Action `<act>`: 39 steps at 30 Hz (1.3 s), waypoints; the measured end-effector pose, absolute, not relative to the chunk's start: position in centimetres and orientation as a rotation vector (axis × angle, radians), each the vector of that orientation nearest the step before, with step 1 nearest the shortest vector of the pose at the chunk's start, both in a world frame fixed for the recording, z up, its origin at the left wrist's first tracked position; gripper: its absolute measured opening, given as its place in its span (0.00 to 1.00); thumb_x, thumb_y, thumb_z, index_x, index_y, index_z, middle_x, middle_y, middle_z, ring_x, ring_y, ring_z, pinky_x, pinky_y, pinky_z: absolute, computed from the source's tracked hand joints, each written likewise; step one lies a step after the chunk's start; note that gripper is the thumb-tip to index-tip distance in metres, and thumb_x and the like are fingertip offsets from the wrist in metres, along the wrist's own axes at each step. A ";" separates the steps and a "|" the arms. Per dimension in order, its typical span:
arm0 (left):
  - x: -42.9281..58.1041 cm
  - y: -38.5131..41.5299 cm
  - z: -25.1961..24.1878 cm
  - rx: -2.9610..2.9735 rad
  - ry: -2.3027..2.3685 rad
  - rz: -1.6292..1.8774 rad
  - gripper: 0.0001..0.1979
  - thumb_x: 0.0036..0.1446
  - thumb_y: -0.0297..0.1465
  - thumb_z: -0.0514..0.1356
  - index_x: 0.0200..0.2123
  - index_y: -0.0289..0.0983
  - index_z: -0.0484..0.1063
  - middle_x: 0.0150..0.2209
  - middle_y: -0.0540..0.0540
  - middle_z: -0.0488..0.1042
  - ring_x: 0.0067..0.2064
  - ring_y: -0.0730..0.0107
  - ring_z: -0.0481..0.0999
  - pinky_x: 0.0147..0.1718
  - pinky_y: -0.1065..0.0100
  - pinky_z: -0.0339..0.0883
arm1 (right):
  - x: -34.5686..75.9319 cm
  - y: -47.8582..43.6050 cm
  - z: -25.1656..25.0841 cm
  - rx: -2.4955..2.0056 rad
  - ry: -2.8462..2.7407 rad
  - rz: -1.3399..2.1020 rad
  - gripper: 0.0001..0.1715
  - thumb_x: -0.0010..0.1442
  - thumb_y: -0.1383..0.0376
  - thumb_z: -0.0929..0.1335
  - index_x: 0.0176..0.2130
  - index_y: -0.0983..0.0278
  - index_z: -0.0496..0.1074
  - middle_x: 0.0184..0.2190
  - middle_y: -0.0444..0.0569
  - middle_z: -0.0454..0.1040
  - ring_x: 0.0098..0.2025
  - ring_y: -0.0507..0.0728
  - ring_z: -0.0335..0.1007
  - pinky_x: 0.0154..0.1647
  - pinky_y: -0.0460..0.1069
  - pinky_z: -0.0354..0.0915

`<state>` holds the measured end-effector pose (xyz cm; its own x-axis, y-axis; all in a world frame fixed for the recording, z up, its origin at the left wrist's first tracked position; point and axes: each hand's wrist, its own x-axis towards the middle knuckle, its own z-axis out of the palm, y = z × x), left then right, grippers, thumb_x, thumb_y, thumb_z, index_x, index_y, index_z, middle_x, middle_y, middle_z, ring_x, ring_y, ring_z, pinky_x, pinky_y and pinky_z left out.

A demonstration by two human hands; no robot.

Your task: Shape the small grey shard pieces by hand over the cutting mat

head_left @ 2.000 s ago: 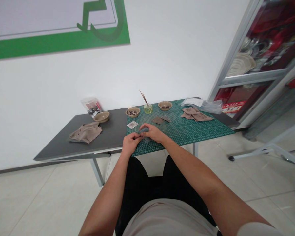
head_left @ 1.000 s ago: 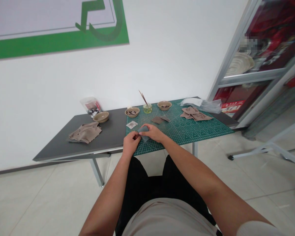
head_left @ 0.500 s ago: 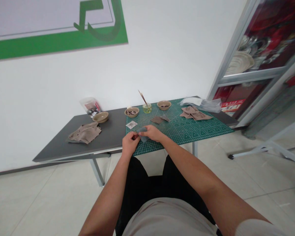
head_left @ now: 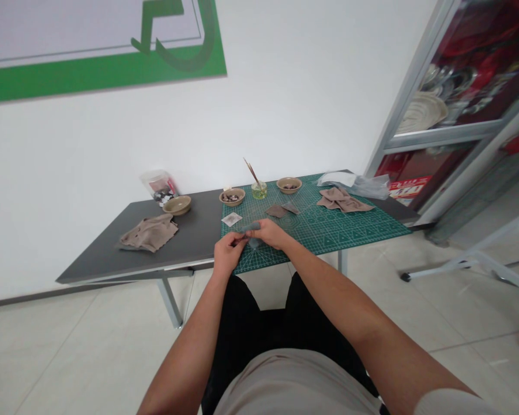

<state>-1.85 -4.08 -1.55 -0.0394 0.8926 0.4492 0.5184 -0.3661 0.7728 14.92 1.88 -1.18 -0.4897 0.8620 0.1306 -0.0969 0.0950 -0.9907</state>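
Near the front edge of the green cutting mat, both hands work close together on a small grey piece of sheet material, too small on my feed to tell whether it is cloth or abrasive paper. The left hand has its grip pressed together, its fingertips pinching one side of the piece, while the right hand comes in from the other side, its fingers curled over the top and pinching too. The piece sits just above the mat, though I cannot tell whether it touches. I would watch that thin piece: a loosened pinch could drop it past the mat's front edge towards the floor, and pulling the hands apart too hard could crease or tear it. A careless sweep of the right forearm could disturb the small white card just ahead of the hands or the brown swatch beyond them. Further back, a reach could tip the glass jar of brushes, standing between two pottery bowls near the rear edge of the grey bench. The widest working room lies right of the hands, where the mat runs on to a crumpled taupe cloth, with the bench's front edge close below the left wrist
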 end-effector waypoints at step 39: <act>-1.9 -3.9 -1.2 1.896 1.387 1.329 0.05 0.50 0.33 0.62 0.26 0.38 0.70 0.25 0.53 0.70 0.28 0.74 0.68 0.32 0.71 0.62 | 15.3 1.5 -0.5 -0.792 -1.637 1.509 0.25 0.42 0.51 0.78 0.28 0.69 0.75 0.20 0.43 0.71 0.22 0.49 0.62 0.24 0.45 0.59</act>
